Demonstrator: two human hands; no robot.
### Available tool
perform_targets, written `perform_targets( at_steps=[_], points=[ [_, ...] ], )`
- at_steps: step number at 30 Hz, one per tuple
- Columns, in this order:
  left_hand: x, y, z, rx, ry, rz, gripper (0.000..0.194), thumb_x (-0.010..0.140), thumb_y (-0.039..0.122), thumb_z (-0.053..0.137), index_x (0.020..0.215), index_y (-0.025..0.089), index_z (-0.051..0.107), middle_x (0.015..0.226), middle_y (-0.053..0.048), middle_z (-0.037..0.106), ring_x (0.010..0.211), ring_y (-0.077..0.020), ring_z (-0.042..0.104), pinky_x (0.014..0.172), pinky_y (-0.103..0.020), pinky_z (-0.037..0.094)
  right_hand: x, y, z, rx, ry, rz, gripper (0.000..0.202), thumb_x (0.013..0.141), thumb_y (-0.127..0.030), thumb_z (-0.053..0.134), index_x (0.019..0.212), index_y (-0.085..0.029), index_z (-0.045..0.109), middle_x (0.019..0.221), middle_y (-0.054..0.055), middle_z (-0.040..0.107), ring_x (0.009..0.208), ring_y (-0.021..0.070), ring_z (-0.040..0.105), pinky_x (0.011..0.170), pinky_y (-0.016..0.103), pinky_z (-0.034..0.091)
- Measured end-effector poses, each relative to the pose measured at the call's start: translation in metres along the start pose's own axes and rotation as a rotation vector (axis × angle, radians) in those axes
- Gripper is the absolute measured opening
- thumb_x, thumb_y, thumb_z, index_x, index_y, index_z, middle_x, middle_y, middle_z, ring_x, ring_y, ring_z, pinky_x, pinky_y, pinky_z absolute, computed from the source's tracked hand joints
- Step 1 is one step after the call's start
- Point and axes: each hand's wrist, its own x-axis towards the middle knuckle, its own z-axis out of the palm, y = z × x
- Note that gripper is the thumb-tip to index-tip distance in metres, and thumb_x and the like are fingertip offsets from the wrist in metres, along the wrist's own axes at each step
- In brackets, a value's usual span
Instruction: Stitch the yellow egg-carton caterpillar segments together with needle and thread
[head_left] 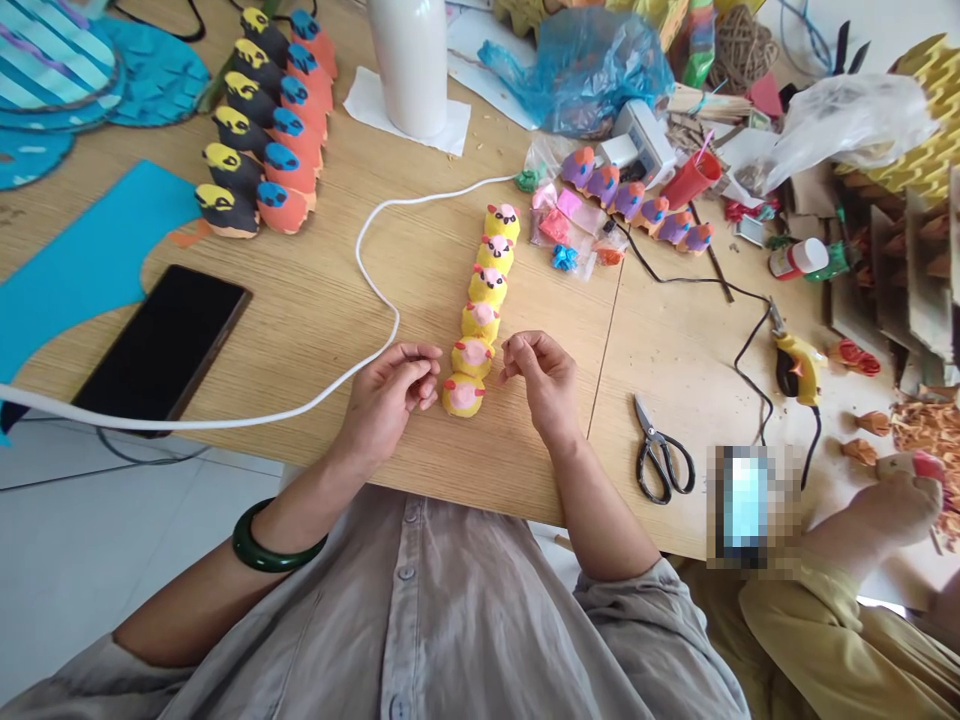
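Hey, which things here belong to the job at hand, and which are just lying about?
Belonging, it seems: yellow row with pink patches, between left hand and right hand; probably the pink packets.

Apparently just lying about: black phone; scissors; red cup; blue plastic bag.

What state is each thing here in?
Yellow six-bump strip, dark eyes on far three only
Left hand, fingers curled
Right hand, fingers curled
Scissors, blades together
Black smartphone, screen dark
Pixelated smartphone, screen lit
Glue gun, lying flat
White-capped bottle, cap on
White cylinder, upright
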Motion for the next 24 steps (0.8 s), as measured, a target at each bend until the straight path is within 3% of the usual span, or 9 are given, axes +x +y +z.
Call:
perform_targets(
  at_steps=[4, 9, 13, 16, 18, 24],
  points=[
    [-0.004, 0.002, 0.005, 0.010, -0.053, 0.038, 0.010, 0.073, 0.024, 0.071, 0.082, 0.019, 0.073, 0.080, -0.002, 0.064, 0.059, -0.0077, 0.051, 0.051, -0.022, 0.042, 0.001, 0.000, 0.000, 0.045, -0.015, 0.056, 0.041, 0.081, -0.060, 0.084, 0.083, -0.022, 0.069, 0.073, -0.004, 0.064, 0.061, 0.0094, 0.058, 0.058, 0.025, 0.057],
    [-0.010, 0.005, 0.013, 0.089, -0.144, 0.090, 0.012, 0.081, 0.026, 0.079, 0.088, 0.018, 0.075, 0.066, 0.003, 0.057, 0.055, -0.0070, 0.048, 0.051, -0.021, 0.041, 0.000, -0.002, 0.000, 0.133, -0.056, 0.128, 0.040, 0.078, -0.057, 0.087, 0.079, -0.022, 0.070, 0.065, -0.006, 0.061, 0.057, 0.0088, 0.056, 0.056, 0.024, 0.055],
    [-0.011, 0.004, 0.020, 0.155, -0.170, 0.197, 0.019, 0.087, 0.030, 0.081, 0.103, 0.019, 0.078, 0.083, 0.000, 0.069, 0.058, -0.0063, 0.053, 0.055, -0.021, 0.047, -0.002, -0.005, 0.001, 0.172, -0.089, 0.176, 0.041, 0.074, -0.058, 0.090, 0.075, -0.021, 0.071, 0.063, -0.006, 0.061, 0.053, 0.0081, 0.054, 0.053, 0.023, 0.054],
    [-0.008, 0.002, 0.023, 0.238, -0.156, 0.306, 0.025, 0.087, 0.030, 0.082, 0.110, 0.021, 0.079, 0.095, -0.004, 0.072, 0.075, -0.0119, 0.067, 0.065, -0.023, 0.056, -0.004, -0.006, 0.003, 0.150, -0.109, 0.190, 0.044, 0.073, -0.060, 0.090, 0.071, -0.021, 0.069, 0.063, -0.005, 0.064, 0.052, 0.0082, 0.056, 0.053, 0.023, 0.055],
    [-0.006, 0.002, 0.025, 0.324, -0.154, 0.408, 0.024, 0.085, 0.030, 0.083, 0.108, 0.022, 0.081, 0.098, -0.005, 0.072, 0.088, -0.0160, 0.070, 0.073, -0.025, 0.059, -0.005, -0.008, 0.005, 0.130, -0.126, 0.190, 0.045, 0.074, -0.061, 0.089, 0.071, -0.021, 0.069, 0.063, -0.005, 0.065, 0.052, 0.0084, 0.058, 0.053, 0.023, 0.056],
    [-0.004, 0.001, 0.026, 0.491, -0.126, 0.594, 0.007, 0.090, 0.027, 0.079, 0.093, 0.024, 0.084, 0.093, -0.004, 0.078, 0.088, -0.0170, 0.072, 0.077, -0.027, 0.059, -0.007, -0.009, 0.007, 0.088, -0.172, 0.181, 0.048, 0.078, -0.063, 0.086, 0.067, -0.020, 0.068, 0.060, -0.004, 0.065, 0.051, 0.0085, 0.058, 0.052, 0.022, 0.055]
  ],
)
